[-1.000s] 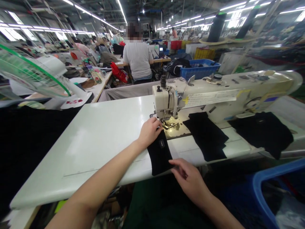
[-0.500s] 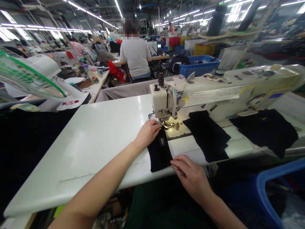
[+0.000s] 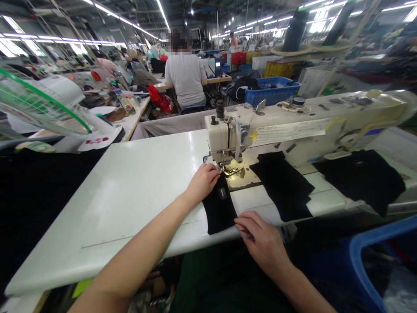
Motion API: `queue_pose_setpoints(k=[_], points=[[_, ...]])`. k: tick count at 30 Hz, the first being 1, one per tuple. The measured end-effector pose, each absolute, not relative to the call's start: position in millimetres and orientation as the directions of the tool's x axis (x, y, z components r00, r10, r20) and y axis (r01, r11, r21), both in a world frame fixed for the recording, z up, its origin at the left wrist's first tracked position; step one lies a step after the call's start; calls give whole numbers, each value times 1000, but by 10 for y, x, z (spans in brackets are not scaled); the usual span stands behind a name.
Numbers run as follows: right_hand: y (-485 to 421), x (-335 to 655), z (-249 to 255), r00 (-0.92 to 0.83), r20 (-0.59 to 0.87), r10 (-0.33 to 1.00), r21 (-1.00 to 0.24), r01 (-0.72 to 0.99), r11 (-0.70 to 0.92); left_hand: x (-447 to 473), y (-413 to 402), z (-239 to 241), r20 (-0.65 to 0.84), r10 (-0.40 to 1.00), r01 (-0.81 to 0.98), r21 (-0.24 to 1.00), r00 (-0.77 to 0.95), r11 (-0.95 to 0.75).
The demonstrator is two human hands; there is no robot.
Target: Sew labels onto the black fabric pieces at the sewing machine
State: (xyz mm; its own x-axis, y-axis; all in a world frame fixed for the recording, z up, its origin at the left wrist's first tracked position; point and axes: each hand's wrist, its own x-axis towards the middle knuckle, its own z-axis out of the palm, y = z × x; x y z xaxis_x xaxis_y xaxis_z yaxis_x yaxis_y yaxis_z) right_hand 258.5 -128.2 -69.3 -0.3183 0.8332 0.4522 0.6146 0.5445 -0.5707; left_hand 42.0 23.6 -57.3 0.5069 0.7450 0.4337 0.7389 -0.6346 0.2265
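The cloth (image 3: 220,215) I hold is plain black, its dark label (image 3: 222,193) marked with pale lettering. My table (image 3: 146,174) is greenish white, my sewing machine (image 3: 224,132) cream. The fan's rim (image 3: 48,94) shows bright green, the tub (image 3: 356,256) beside me blue, the shirt (image 3: 185,80) ahead light grey.

On my feed, white light pours from tube lights (image 3: 162,12) at eleven and one o'clock; windows (image 3: 13,48) at ten burn out. A yellow glow warms the needle plate (image 3: 243,180) toward four. I read soft glare on the table (image 3: 137,187) near nine, while the black panel (image 3: 219,213) at six swallows detail. Edge stretching smears the thread cones (image 3: 295,32) past one, and mosaic blocks hide a head (image 3: 179,41) near eleven.
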Motion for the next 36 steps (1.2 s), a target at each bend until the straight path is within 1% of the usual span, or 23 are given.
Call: queue_pose_setpoints(k=[8,17,22,27,30,33,36], points=[[-1272,2587,-658,-340,436,834,-557,626,546,407,189,-506,392,752,726,250,529,-641],[-1224,2571,-595,-365,356,861,-533,677,507,390,242,-512,386,753,732,236,533,-639],[-1238,2580,-577,-386,354,852,-516,679,522,430,74,-436,365,740,746,157,565,-647],[-1279,2619,-598,-433,342,834,-477,685,551,506,-435,-391,296,622,630,79,725,-772],[-1299,2644,-627,-461,345,817,-471,668,576,513,-685,-428,291,614,631,43,734,-775],[-1310,2656,-651,-464,353,812,-462,668,583,499,-789,-447,277,611,627,38,741,-778],[-1310,2657,-653,-466,375,802,-446,667,596,490,-792,-419,263,618,623,74,741,-778]])
